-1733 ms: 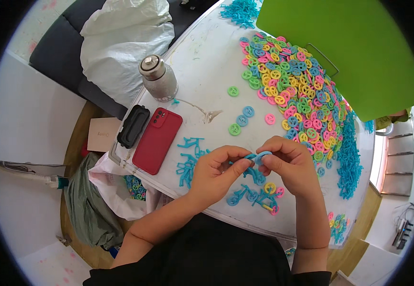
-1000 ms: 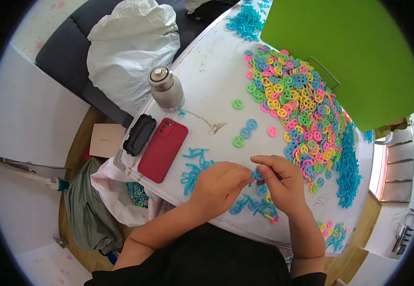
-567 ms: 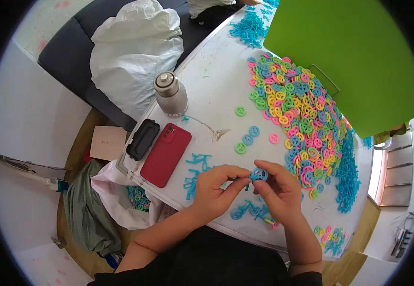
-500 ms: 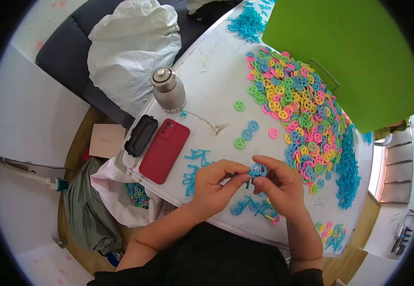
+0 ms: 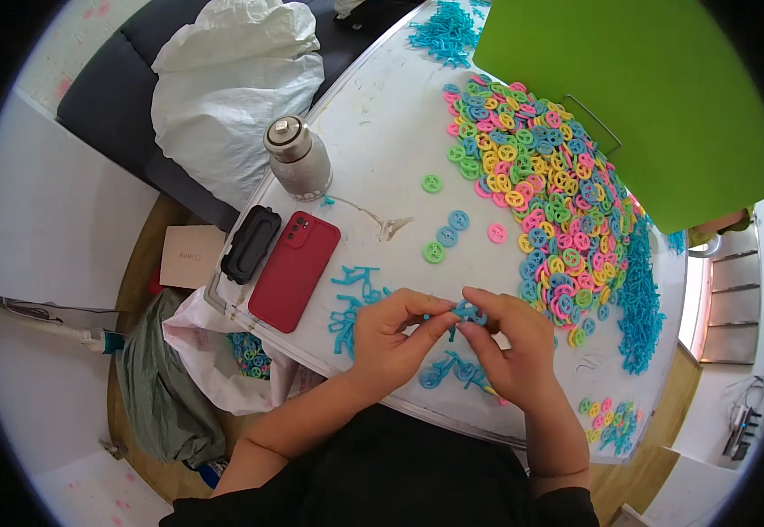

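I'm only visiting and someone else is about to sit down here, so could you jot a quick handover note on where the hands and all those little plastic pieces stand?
Left hand and right hand meet over the white table, pinching a small blue plastic piece between their fingertips.
Below the hands lie joined blue pieces; more loose blue parts sit left of them.
A big heap of coloured rings lies to the right, with a few single rings apart from it.
Done: a handful of blue pieces. Left: the heap is barely touched.
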The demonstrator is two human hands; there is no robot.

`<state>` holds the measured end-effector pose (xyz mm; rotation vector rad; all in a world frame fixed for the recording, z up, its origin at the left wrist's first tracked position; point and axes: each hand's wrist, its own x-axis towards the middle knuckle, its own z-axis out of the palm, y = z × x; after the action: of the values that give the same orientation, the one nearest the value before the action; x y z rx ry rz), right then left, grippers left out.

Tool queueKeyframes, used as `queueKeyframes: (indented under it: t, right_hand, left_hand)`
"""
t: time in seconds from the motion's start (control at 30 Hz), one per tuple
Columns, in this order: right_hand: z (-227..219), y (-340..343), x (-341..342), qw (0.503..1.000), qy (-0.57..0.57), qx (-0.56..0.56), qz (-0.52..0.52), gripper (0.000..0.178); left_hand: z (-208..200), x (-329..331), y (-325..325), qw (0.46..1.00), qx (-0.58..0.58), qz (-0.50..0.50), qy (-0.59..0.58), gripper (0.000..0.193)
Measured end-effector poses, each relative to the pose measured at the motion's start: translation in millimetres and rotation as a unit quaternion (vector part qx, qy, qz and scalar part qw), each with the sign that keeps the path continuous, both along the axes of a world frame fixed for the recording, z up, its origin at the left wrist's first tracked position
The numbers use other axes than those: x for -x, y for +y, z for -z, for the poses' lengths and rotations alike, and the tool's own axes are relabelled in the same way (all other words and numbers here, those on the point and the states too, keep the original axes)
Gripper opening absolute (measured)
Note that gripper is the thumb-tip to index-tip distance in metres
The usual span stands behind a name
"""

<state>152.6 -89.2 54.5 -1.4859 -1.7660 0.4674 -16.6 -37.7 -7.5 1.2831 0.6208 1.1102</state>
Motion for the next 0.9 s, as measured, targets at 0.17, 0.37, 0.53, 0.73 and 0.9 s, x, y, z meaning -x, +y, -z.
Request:
queueKeyframes:
  t: [0.17,0.37,0.53,0.73,0.9]
  right_hand:
    - [6.7,-6.5,-2.5,0.868,0.427,0.253,0.024,0.043]
    - [-7.5,-6.4,-6.3,0.962,-0.199,-0.156,-0.103,0.039]
    - [5.6,-1.5,-2.7,0.939,-0.239,-0.17,-0.181,0.037]
    - [6.5,0.0,-21.7,0.963,-0.14,-0.106,-0.207,0.024]
    - [6.1,4.3,-21.8,0.913,0.297,0.266,-0.091,0.009]
  left_hand:
    - [-0.5,-0.7,0.0,0.992,0.087,0.037,-0.083,0.015]
    - [-4.8,2.6,8.0,0.982,0.175,0.003,-0.077,0.009]
    - [-11.1,-1.5,9.5,0.972,0.23,0.034,-0.04,0.004]
    - [-31.7,9.8,14.4,0.954,-0.157,-0.053,0.25,0.027]
    - [-23.6,17.0,15.3,0.957,-0.223,0.006,0.183,0.035]
